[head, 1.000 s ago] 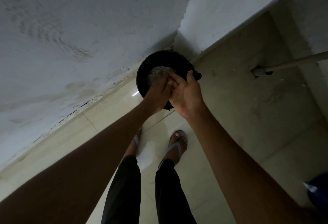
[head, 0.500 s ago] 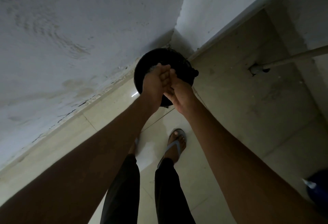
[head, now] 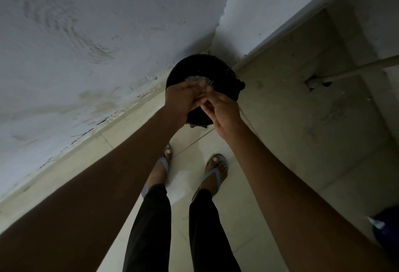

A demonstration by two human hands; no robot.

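A black bucket stands on the floor in the corner of the walls, with something grey and glistening inside it. Both my hands are held together just above its near rim. My left hand lies across with its fingers fairly straight over the opening. My right hand faces it, its fingertips bent against the left hand's fingers. I see nothing held in either hand, though the spot where they meet is dark and partly hidden.
A stained white wall runs along the left down to the pale tiled floor. A hose leads to a drain hole at the right. My feet in flip-flops stand below the bucket. A dark blue object sits at the lower right.
My hands have kept moving against each other over the bucket; the right hand slid off the left hand's back to face it. My left foot has come into view.
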